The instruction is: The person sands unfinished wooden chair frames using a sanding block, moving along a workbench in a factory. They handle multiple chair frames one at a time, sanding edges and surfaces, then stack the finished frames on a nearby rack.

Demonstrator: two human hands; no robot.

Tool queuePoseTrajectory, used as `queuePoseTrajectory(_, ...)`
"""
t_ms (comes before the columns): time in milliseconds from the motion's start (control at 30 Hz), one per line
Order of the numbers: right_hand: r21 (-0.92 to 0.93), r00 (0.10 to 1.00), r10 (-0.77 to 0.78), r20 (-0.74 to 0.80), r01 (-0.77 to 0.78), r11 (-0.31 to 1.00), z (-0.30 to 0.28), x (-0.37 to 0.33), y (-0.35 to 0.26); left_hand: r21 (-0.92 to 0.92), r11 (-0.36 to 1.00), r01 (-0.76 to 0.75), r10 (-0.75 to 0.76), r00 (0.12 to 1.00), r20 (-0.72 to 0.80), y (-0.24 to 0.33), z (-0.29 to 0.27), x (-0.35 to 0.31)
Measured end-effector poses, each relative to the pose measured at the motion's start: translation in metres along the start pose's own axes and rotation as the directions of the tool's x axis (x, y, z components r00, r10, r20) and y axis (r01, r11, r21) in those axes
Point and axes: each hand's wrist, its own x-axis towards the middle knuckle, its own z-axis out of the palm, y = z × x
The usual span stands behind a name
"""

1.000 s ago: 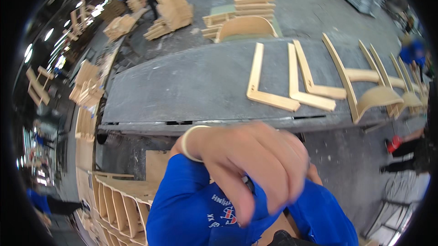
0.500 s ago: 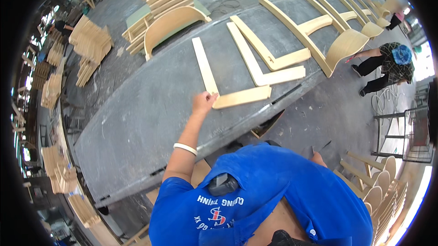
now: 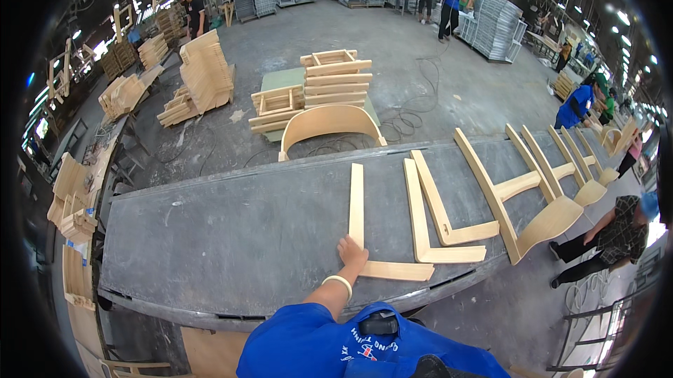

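Bearings taken from the left hand; 12 o'clock points away from the wearer.

Left hand [image 3: 352, 255]: at the corner of a pale L-shaped wooden piece [image 3: 357, 203], fingers curled over the joint and in contact with it. Fingertips partly hidden; cannot tell whether they grasp the wood or only rest on it. A light wristband [image 3: 341, 284] sits on the forearm, which enters from 7 o'clock out of a blue sleeve [image 3: 287, 343].

Right hand: out of view; its grip cannot be told.

The piece lies flat on the long grey table [image 3: 210, 238], near the wearer's edge. Long leg runs to 12, short leg to just past 3.

At 2 o'clock, two more L-shaped parts on the tabletop: a nearer one [image 3: 416, 217] and a farther one [image 3: 431, 196], set close together, legs roughly parallel. Between 2 and 3, a row of joined frames with crosspieces [image 3: 519, 186] and curved panels [image 3: 550, 224].

At 12, past the far edge, a bent wooden panel [image 3: 329, 119] stands before a stack of wooden frames [image 3: 338, 84].

At 3, a co-worker in a checked shirt [image 3: 620, 227] stands beside the table.
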Motion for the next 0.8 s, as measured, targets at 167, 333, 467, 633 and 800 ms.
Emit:
queuePoseTrajectory(167, 0.032, 0.997, -0.072, 0.032, 0.071, 0.997, -0.022, 0.037, -0.013, -0.158, 0.987, 0.026, -0.024, 1.0, 0.016, -0.006, -0.017, -0.013)
queuePoseTrajectory(333, 0.079, 0.978, -0.203, 0.055, 0.199, 0.977, -0.048, 0.085, 0.009, -0.264, 0.961, 0.081, -0.082, 0.997, 0.008, 0.022, -0.016, -0.047)
queuePoseTrajectory(467, 0.196, 0.955, -0.297, -0.002, 0.292, 0.936, -0.096, 0.11, 0.03, -0.223, 0.975, 0.008, -0.006, 1.0, 0.009, 0.079, 0.012, -0.053)
queuePoseTrajectory(633, 0.219, 0.896, -0.366, -0.252, 0.421, 0.88, -0.184, 0.124, 0.024, -0.231, 0.973, -0.004, 0.004, 1.0, 0.001, 0.148, 0.073, -0.061)
queuePoseTrajectory(800, 0.293, 0.886, -0.382, -0.263, 0.451, 0.843, -0.224, 0.114, 0.01, -0.264, 0.963, 0.046, -0.061, 0.997, -0.05, 0.164, 0.123, -0.066)
